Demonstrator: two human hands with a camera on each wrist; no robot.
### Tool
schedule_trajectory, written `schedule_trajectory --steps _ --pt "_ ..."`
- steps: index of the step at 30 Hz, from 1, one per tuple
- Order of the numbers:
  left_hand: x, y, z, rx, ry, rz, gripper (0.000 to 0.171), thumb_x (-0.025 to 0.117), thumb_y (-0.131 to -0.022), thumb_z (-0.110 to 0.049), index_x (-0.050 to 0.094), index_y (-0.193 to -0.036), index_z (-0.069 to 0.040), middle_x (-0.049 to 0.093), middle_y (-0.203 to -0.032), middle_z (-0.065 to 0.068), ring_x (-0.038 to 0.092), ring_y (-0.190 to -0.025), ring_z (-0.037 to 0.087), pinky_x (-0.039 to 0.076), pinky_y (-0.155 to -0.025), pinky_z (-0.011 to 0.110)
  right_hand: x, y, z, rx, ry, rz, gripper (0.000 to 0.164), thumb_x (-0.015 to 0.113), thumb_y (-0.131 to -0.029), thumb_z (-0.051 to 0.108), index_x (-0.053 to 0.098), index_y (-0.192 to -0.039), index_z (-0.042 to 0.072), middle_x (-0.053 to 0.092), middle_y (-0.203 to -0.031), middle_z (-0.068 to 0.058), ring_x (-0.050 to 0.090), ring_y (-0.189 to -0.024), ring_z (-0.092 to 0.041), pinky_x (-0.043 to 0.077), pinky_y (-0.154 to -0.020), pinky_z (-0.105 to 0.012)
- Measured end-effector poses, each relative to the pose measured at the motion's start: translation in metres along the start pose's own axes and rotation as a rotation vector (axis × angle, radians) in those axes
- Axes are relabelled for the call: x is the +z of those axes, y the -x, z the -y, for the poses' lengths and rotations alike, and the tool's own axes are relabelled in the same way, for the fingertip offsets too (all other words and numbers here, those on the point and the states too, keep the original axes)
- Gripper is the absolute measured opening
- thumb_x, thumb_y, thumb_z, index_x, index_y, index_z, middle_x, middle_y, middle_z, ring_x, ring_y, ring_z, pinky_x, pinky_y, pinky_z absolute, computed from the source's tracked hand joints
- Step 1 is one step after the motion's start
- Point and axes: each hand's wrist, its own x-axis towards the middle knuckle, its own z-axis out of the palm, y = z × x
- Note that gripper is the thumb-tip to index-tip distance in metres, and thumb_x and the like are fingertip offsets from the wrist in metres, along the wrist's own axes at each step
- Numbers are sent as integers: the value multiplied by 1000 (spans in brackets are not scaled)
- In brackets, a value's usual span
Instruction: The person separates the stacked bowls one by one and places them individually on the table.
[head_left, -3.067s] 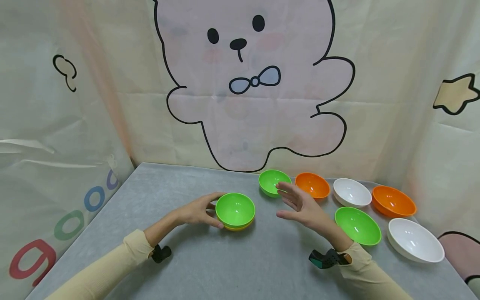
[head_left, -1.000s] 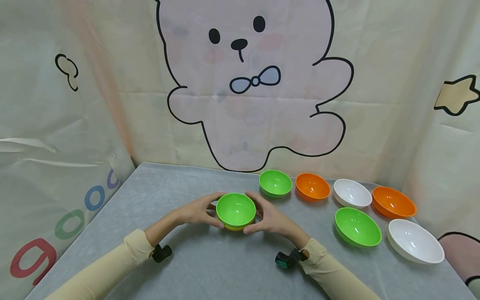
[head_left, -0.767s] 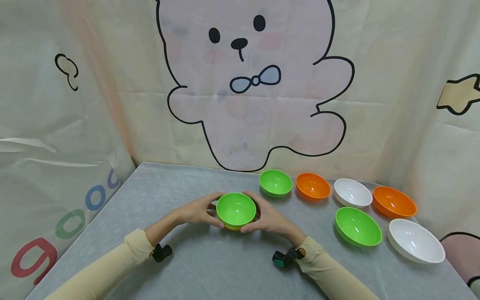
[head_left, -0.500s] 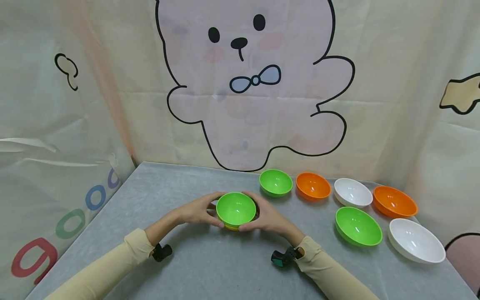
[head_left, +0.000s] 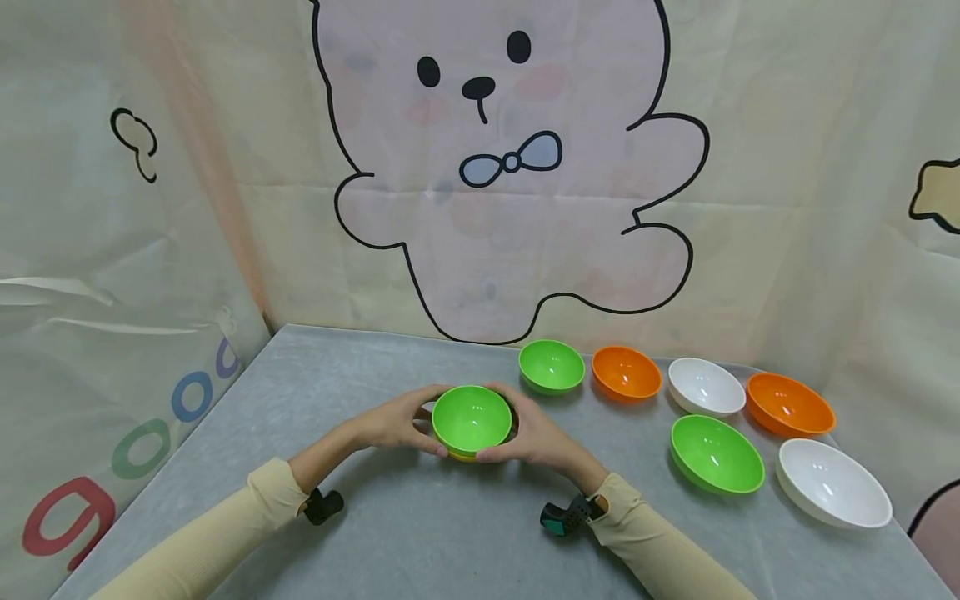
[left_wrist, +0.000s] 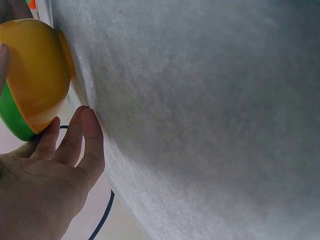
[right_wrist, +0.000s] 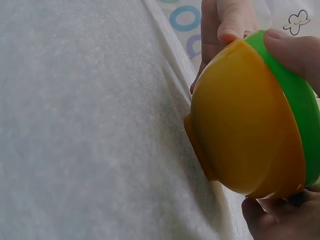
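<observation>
A small green bowl (head_left: pixel 472 418) sits nested inside a yellow bowl (right_wrist: pixel 240 120) near the middle of the table. My left hand (head_left: pixel 392 422) grips this pair from the left, thumb in front and fingers behind. From the right, my right hand (head_left: pixel 542 433) holds the same pair in a matching way, its thumb on the green bowl's side in the right wrist view. Only a thin strip of the yellow bowl shows from above. Both wrist views show its round side and foot, close over the cloth, with the green rim standing out of it.
Behind and to the right stand a small green bowl (head_left: pixel 551 367), a small orange bowl (head_left: pixel 626 373), a white bowl (head_left: pixel 705 387), and a larger orange bowl (head_left: pixel 789 404). In front of these are a larger green bowl (head_left: pixel 716 454) and a larger white bowl (head_left: pixel 832 483). Grey cloth (head_left: pixel 420 533) covers the table.
My right hand has come left from over the table near the back green bowl and taken hold of the stacked pair. My left hand and the bowls have hardly moved.
</observation>
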Motion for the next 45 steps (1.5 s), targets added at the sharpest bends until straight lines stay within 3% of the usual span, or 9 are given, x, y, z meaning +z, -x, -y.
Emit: schedule_trajectory --steps 6,14,21,30,39,45 --pt "1 -1 1 -1 6 -1 88 84 -86 -8 31 -157 -3 38 -153 13 52 -128 38 48 -101 42 1 0 1 -7 20 -16 94 93 -75 19 40 -152 8 51 -143 -5 50 -125 -23 37 -109 -49" --pt "0 0 2 -9 -1 -5 89 84 -86 -9 30 -157 -3 37 -154 15 51 -129 39 49 -101 44 0 -1 3 -41 26 -34 96 91 -73 4 36 -151 -4 50 -143 -18 51 -125 -35 39 -107 -56" --pt "-1 -1 2 -20 -6 -1 89 84 -87 -12 30 -157 -2 39 -153 15 51 -129 40 49 -100 46 -4 -1 7 -35 10 -66 95 93 -72 9 41 -151 3 53 -141 -10 54 -123 -26 43 -106 -47" --pt "-2 -1 0 -52 -27 -16 91 85 -86 -15 29 -158 -4 35 -157 16 48 -132 41 46 -103 49 -17 0 18 -74 -65 -103 93 93 -73 12 42 -151 5 52 -143 -9 54 -125 -27 44 -106 -41" --pt "-4 0 0 -58 -59 -13 91 85 -87 -18 29 -157 -2 31 -159 17 48 -131 41 47 -104 45 -33 8 23 -71 -63 -134 95 94 -73 8 41 -152 5 47 -147 -11 51 -128 -31 45 -105 -42" --pt "-3 -1 -2 -66 -79 -15 89 85 -86 -19 32 -157 -6 33 -159 15 50 -130 40 46 -104 45 -41 18 24 -75 -113 -125 100 92 -72 0 35 -153 -4 43 -149 -17 50 -128 -36 48 -101 -41"
